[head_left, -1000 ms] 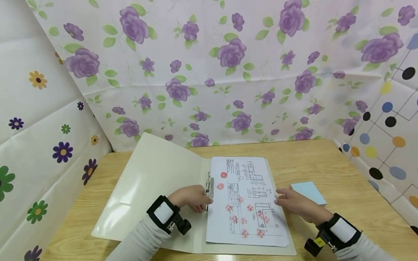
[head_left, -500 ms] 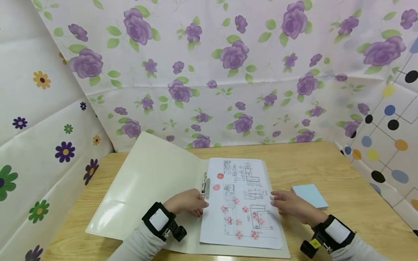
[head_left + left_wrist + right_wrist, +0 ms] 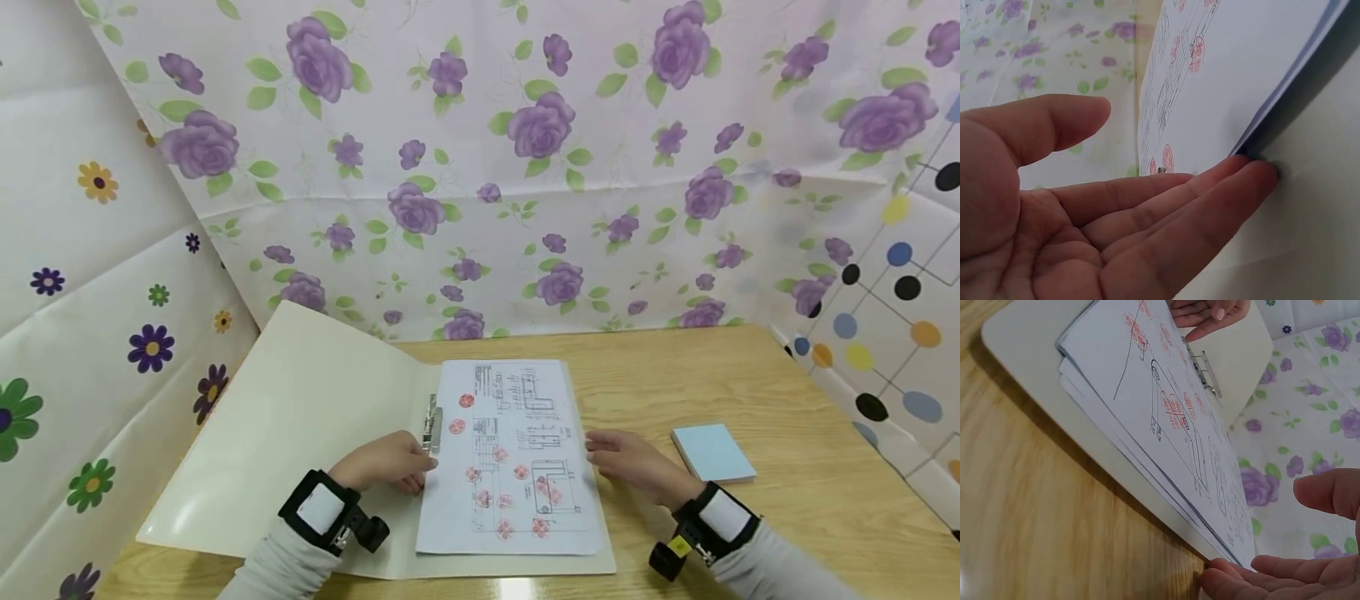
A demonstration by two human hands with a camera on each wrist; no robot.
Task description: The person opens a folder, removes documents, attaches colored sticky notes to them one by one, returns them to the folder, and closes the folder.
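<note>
An open cream folder [image 3: 315, 417] lies on the table, with a metal clip [image 3: 432, 429] along its spine. On its right half is a stack of printed drawings [image 3: 510, 392] marked with red stamps. My left hand [image 3: 390, 461] is at the stack's left edge, just below the clip. In the left wrist view its fingers are extended, fingertips against the edge of the sheets, thumb held apart. At the right edge of folder and stack, my right hand [image 3: 637, 467] touches with its fingertips [image 3: 1219, 575]. Its thumb stands away from the paper.
A light blue pad of paper [image 3: 712, 452] lies on the wooden table [image 3: 660, 375] to the right of my right hand. Flowered cloth [image 3: 480, 167] hangs behind the table, with other patterned sheets at the left and right sides.
The folder and its paper stack have shifted left across the table, and both hands have moved left with them. The blue pad has stayed put, now farther from my right hand.
</note>
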